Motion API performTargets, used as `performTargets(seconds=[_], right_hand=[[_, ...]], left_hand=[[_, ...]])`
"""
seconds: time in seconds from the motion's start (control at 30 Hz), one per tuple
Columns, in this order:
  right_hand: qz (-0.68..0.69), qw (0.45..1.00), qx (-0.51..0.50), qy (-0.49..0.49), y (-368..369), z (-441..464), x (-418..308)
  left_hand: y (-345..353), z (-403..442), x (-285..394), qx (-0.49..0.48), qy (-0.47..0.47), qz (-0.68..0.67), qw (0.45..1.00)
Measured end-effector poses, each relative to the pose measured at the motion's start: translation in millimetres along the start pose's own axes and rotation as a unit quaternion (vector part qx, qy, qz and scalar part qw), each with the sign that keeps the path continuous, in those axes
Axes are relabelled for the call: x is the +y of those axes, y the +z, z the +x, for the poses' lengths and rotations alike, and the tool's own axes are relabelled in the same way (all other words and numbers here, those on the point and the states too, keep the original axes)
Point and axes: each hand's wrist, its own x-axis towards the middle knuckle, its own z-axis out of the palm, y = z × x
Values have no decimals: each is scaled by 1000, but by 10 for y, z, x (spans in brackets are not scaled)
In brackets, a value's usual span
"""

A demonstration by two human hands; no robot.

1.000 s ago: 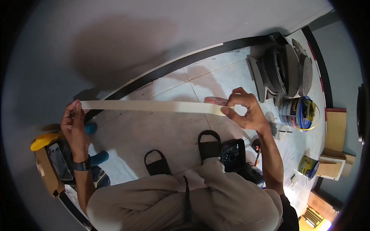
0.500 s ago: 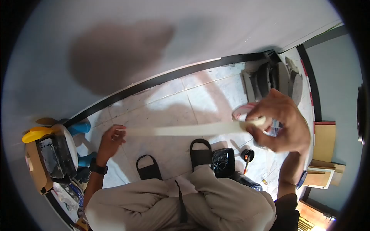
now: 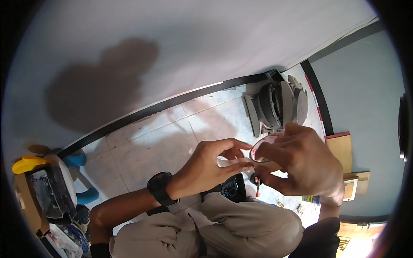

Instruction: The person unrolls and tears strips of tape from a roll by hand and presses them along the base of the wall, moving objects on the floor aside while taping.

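My right hand point(image 3: 303, 163) grips a roll of masking tape point(image 3: 257, 150), its fingers wrapped over the ring, and part of the roll is hidden behind them. A short cream strip of tape point(image 3: 232, 162) comes off the roll. My left hand point(image 3: 211, 163) pinches this strip between thumb and fingers, close beside the roll. On the left wrist sits a black watch point(image 3: 162, 188). Both hands are held above the floor, in front of my knees.
A black baseboard point(image 3: 172, 99) runs along the grey wall point(image 3: 185, 47). Grey and black rounded parts point(image 3: 275, 105) stand at the right corner. Below my hands are a black tray point(image 3: 234, 188) and a brush point(image 3: 258, 190). At left lies a paint-stained black tray point(image 3: 45, 193).
My left hand has come right, from far out at the left to beside the roll. The long stretched strip now shows as a short piece between the hands. The view has shifted slightly.
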Motion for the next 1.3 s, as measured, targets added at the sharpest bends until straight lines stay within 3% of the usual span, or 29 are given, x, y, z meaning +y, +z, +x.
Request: performTargets(seconds=[0.03,0.2,0.3,0.43,0.67,0.73,0.8,0.83,0.87,0.93,1.0,1.03,1.07,1.1,1.13,1.2,1.3], right_hand=[[9,1000,4,17,19,-3,-26],[-29,999,16,39,184,41,7],[39,997,46,45,333,160,99],[191,978,50,73,511,298,240],[112,985,109,72,572,489,107],[120,984,96,89,471,537,61],[187,973,17,132,359,590,35],[227,958,-3,177,374,632,53],[139,969,75,189,556,655,213],[28,946,201,254,964,698,719],[192,929,49,313,1132,585,1048],[280,898,-13,338,1255,549,1031],[318,902,-18,291,1600,510,1097],[355,884,-22,303,1945,485,1079],[341,883,-21,321,2410,455,1139],[157,940,0,304,3102,448,1172],[81,934,28,348,3691,514,1304]], left_hand=[[27,-12,65,45,5,24,999],[-95,-23,77,65,-2,37,997],[-224,-60,165,113,87,175,974],[-397,-98,209,100,75,207,970],[-600,-127,193,116,96,221,964],[-613,-151,227,118,116,232,959],[-638,-161,289,115,139,243,953],[-671,-177,330,113,187,335,917],[-696,-194,376,110,234,422,869],[-681,-314,566,122,254,420,863],[-772,-352,737,138,276,423,852],[-848,-369,792,150,239,364,888],[-912,-390,815,160,196,303,919],[-981,-367,801,161,171,294,926],[-989,-344,783,160,171,302,924],[-993,-275,748,200,151,200,947],[-983,-181,794,187,129,222,948]])
